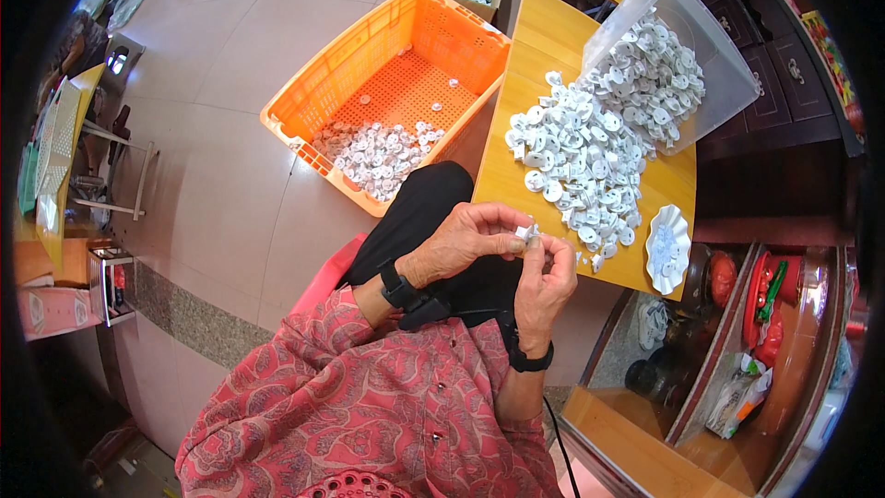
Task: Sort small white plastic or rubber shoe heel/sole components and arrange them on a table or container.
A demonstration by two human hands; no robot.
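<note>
My left hand (464,242) and my right hand (546,288) meet over my lap, at the near left edge of the wooden table (560,37). Between their fingertips is a small white plastic part (526,232). The left thumb and forefinger pinch it from one side, the right ones from the other; its underside is hidden. Just beyond, a heap of similar white plastic parts (590,157) spreads over the table. It spills from a clear plastic bin (724,83) tipped on its side. A scalloped white dish (656,267) with small clear pieces sits at the table's near right corner.
On the floor to the left stands an orange perforated crate (341,74), with white parts piled at its near end. Behind it is a cardboard box (498,5) of pale parts. An open cabinet (682,415) with bags and jars lies at the lower right. A cable (560,443) hangs beside me.
</note>
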